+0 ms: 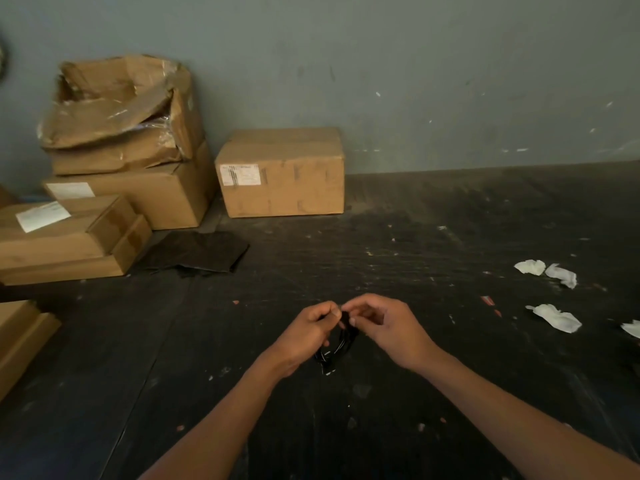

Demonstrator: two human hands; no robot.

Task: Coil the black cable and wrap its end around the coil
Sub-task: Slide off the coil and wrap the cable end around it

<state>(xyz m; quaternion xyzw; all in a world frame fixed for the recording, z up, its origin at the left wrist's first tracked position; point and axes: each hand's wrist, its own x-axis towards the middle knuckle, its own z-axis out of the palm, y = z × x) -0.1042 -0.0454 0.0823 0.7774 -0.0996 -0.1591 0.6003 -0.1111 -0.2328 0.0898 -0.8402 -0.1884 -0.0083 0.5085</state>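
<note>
The black cable (341,344) hangs as a small bunched coil between my two hands, above the dark table (433,237). My left hand (304,332) grips the coil's upper left side with curled fingers. My right hand (384,325) pinches the cable at the top of the coil between thumb and forefinger, touching the left thumb. The coil's lower loops dangle below the hands, with pale glints on them. The cable's end is hidden among the fingers.
Cardboard boxes (280,173) stand along the back wall, with a torn stack (117,133) at the left and more boxes (20,337) at the left edge. A dark cloth (197,252) lies near them. Crumpled white paper scraps (554,317) lie at the right.
</note>
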